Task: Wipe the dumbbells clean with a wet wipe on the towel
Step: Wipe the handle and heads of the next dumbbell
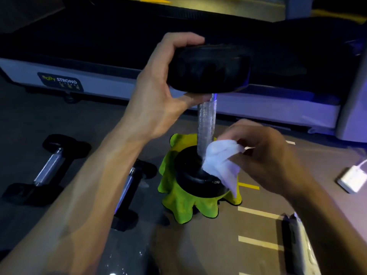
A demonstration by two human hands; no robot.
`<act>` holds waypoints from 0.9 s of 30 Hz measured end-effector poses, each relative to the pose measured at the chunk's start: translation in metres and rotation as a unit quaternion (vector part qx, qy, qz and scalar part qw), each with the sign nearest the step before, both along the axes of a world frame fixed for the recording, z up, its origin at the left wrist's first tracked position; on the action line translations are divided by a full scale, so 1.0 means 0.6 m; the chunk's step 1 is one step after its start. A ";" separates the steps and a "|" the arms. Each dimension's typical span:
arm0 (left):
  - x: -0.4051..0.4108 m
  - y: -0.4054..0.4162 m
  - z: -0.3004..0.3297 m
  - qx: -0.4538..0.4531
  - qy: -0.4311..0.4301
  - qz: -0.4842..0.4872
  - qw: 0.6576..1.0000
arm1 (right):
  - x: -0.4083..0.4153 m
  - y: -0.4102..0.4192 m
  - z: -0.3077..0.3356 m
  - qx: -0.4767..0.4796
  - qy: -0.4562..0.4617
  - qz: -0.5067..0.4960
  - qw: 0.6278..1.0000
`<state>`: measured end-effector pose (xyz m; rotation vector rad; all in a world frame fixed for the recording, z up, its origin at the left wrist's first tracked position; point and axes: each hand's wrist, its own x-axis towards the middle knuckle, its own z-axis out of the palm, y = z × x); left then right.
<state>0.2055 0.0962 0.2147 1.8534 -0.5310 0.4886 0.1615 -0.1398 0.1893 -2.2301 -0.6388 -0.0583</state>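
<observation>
Forearms frame an upright dumbbell (206, 120) being wiped on a green towel (184, 203).

Behind the dumbbell, a treadmill deck (99, 80) fills the background. The dumbbell is stood on end on the towel, its long axis vertical, one black head down on the cloth and the other up; this seems meant to expose the knurled handle all round. Left of the towel, two more dumbbells (47, 167) are laid on the floor, probably awaiting their turn. The upper head is clasped by the left hand (158, 92), fingers over the top and thumb beneath, apparently to keep the dumbbell steady. A white wet wipe (220, 161) is pinched in the right hand (266, 155) and pressed where handle meets lower head.
</observation>
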 end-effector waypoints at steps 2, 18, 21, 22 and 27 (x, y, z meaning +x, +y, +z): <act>0.000 0.001 0.000 0.000 -0.002 -0.001 1.000 | -0.017 0.012 -0.015 -0.013 -0.085 -0.061 0.994; 0.002 0.001 -0.001 0.004 -0.008 0.007 1.000 | -0.089 0.034 0.013 -0.225 -0.043 0.041 0.973; 0.001 -0.001 0.000 0.004 -0.007 -0.001 1.000 | -0.067 0.049 0.018 -0.210 -0.020 0.032 0.977; 0.001 -0.001 0.001 0.005 -0.007 -0.006 1.000 | -0.054 0.049 0.017 -0.207 -0.004 0.032 0.978; -0.002 -0.002 0.006 0.005 -0.008 -0.025 1.000 | -0.026 0.051 -0.001 -0.222 -0.024 0.021 0.975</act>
